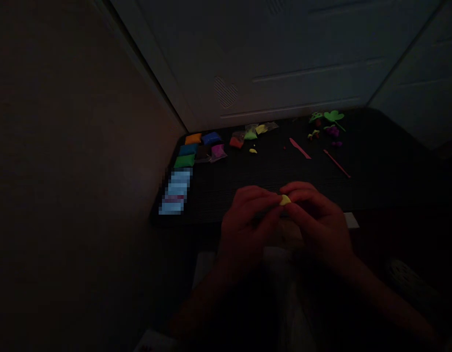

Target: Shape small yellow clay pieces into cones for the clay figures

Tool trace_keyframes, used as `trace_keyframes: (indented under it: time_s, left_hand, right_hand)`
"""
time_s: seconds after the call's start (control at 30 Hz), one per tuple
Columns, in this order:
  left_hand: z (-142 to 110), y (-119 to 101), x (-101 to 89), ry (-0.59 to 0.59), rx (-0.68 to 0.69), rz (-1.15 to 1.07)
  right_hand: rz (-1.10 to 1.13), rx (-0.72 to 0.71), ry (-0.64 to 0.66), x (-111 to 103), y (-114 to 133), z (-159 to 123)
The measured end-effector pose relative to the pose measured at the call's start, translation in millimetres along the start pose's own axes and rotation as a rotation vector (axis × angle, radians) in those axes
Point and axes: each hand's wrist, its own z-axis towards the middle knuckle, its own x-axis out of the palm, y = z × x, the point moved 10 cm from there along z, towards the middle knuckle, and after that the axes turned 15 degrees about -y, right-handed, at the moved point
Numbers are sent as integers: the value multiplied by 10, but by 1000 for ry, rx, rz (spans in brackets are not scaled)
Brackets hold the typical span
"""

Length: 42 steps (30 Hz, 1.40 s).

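A small piece of yellow modelling clay (285, 200) is pinched between the fingertips of both hands, just over the front edge of the dark table (218, 195). My left hand (249, 215) grips it from the left with thumb and fingers closed. From the other side, my right hand (319, 215) presses its thumb and forefinger on the same piece. Farther back lies a loose bit of yellow clay (252, 151), with tiny crumbs near it. A pink plastic knife (299, 148) and a thin pink modelling stick (336, 163) rest beyond my right hand.
Packets of coloured clay, among them an orange packet (193, 139) and a green packet (184, 161), lie at the back left. A blurred-out lit screen (176, 190) is at the left edge. Small clay shapes, including a green clover (333, 116), sit back right before a white panelled door (284, 58).
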Motion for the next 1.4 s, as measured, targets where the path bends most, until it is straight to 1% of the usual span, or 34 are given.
trace_keyframes:
  time_s: [0.13,0.33,0.57,0.9,1.0,1.2,1.4]
  left_hand:
    - [12,-12,-1,-9,9,5]
    - [13,-67,-12,-20,83,33]
    - [4,-14,-19,-22,23,44]
    - [0,-36,-2,-4,59,80]
    - [8,-83,-11,-17,109,113]
    - [-2,-241,-20,-27,294,231]
    - [-12,-253,-23,-26,326,281]
  right_hand:
    - [9,-23,12,4,30,-11]
    - [17,-10,28,4,29,-14]
    - [35,7,18,12,6,-14]
    - [43,2,21,12,12,-9]
    - [51,17,26,14,4,-15]
    - [59,42,27,21,1,-19]
    - [-6,21,15,14,8,-6]
